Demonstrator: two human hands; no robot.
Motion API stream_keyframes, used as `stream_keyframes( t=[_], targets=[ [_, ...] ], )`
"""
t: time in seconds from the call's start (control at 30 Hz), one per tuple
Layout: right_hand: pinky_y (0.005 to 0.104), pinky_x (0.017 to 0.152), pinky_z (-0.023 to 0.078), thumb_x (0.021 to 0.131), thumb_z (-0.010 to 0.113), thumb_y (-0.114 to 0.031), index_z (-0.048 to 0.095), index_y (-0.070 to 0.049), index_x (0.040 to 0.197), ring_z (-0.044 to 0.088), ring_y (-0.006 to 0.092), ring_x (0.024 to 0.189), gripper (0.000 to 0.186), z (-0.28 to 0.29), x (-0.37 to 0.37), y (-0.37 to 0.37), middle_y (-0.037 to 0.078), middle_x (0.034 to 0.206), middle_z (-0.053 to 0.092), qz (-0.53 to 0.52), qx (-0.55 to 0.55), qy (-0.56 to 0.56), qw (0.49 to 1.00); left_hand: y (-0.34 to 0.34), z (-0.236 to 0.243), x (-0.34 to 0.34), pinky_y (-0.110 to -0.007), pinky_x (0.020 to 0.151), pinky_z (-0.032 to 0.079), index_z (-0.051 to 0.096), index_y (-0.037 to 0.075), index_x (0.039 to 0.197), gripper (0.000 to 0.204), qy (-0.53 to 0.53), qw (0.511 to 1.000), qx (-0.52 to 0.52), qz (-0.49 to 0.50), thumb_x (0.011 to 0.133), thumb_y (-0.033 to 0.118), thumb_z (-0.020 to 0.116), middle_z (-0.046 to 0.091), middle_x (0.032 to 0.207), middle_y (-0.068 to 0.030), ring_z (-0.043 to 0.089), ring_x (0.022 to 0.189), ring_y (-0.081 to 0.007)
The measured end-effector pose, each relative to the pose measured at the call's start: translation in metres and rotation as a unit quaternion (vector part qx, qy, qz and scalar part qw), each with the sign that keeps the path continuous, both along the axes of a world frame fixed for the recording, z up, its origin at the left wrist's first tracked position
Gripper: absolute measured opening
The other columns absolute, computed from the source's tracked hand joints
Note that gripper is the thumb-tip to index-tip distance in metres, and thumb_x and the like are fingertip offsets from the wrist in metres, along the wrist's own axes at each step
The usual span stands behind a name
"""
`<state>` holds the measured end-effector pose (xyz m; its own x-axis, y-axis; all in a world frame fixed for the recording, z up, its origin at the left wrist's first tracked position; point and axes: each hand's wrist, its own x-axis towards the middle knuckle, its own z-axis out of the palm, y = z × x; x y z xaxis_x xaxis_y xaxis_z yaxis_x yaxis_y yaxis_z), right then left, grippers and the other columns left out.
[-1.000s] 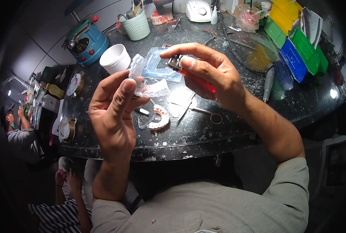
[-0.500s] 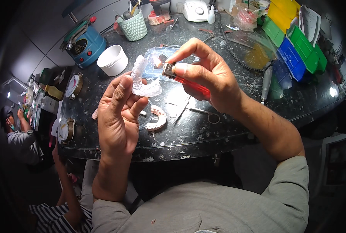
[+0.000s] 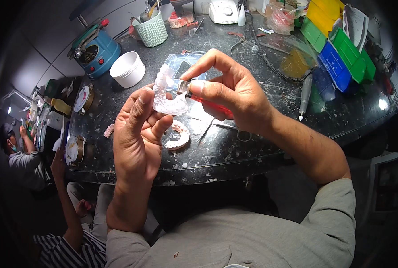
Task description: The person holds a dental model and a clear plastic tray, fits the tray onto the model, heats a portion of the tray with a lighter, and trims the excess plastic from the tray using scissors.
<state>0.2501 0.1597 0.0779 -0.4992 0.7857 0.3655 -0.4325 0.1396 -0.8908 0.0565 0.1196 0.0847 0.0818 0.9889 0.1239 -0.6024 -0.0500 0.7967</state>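
My left hand [image 3: 138, 127] pinches a clear, tooth-shaped plastic dental tray [image 3: 165, 99], holding it up above the bench. My right hand [image 3: 230, 96] is wrapped round a red lighter [image 3: 214, 108], its metal top beside the tray's inner right side; whether the two touch, I cannot tell. On the bench below lie a pale horseshoe dental cast [image 3: 179, 140], partly behind my fingers, and scissors [image 3: 244, 135]. A clear plastic sheet [image 3: 179, 60] lies behind my hands.
A white tub [image 3: 126, 70], blue machine [image 3: 97, 57], green basket [image 3: 151, 31], grey handpiece [image 3: 305, 97] and coloured plastic trays [image 3: 335, 67] stand or lie around the dark bench [image 3: 270, 152]. A co-worker [image 3: 22, 161] sits at left; another person's arm [image 3: 72, 221] is at lower left.
The lighter has moved down and left, closer to the tray. My left hand has shifted slightly right with the tray. The arm at lower left has risen to the bench edge.
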Motion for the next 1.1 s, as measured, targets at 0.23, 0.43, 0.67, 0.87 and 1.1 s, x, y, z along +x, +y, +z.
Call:
stream_keyframes(
  t=[0.23,0.43,0.67,0.87,1.1],
  targets=[
    [0.0185,0.045,0.036,0.094,0.058,-0.015,0.054,-0.006,0.112,0.048,0.0037,0.053,0.021,0.010,0.004,-0.002,0.000,0.072,0.056,-0.067,0.009,0.015,0.998,0.000,-0.003,-0.005,-0.021,0.067,0.061,0.054,-0.007,0.114,0.038,-0.011,1.000,-0.001,-0.027,0.093,0.024,0.061,0.064,0.096,-0.0133,0.067,0.075,-0.0130],
    [0.0168,0.040,0.032,0.093,0.052,-0.019,0.059,-0.005,0.120,0.042,0.0014,0.047,0.031,0.017,0.013,0.007,-0.003,0.066,0.052,-0.113,0.055,-0.003,0.992,-0.001,-0.003,-0.005,-0.022,0.066,0.061,0.054,-0.007,0.114,0.037,-0.001,1.000,0.003,-0.004,0.093,0.022,0.061,0.065,0.096,-0.0149,0.067,0.075,-0.0140],
    [0.0160,0.039,0.030,0.088,0.057,-0.022,0.058,-0.002,0.114,0.039,0.0000,0.042,0.032,0.019,0.013,0.002,-0.001,0.070,0.057,-0.074,0.086,-0.049,0.992,-0.002,-0.005,-0.011,-0.022,0.061,0.059,0.059,-0.006,0.111,0.032,0.029,0.997,0.059,0.032,0.091,0.018,0.064,0.067,0.094,-0.0174,0.067,0.074,-0.0144],
    [0.0165,0.042,0.033,0.090,0.065,-0.019,0.055,-0.003,0.107,0.047,0.0011,0.050,0.025,0.018,0.015,0.004,0.005,0.079,0.064,-0.009,0.058,-0.009,0.998,-0.003,-0.004,-0.012,-0.023,0.059,0.058,0.061,-0.006,0.111,0.031,0.061,0.993,0.075,0.062,0.089,0.015,0.066,0.068,0.094,-0.0183,0.067,0.073,-0.0141],
    [0.0169,0.041,0.032,0.090,0.066,-0.017,0.054,-0.001,0.107,0.046,0.0012,0.048,0.026,0.013,0.010,0.004,0.004,0.076,0.063,0.011,0.047,0.004,0.999,-0.004,-0.005,-0.011,-0.024,0.059,0.058,0.061,-0.006,0.110,0.030,0.078,0.993,0.068,0.061,0.089,0.015,0.066,0.067,0.094,-0.0178,0.066,0.071,-0.0134]
  ],
)
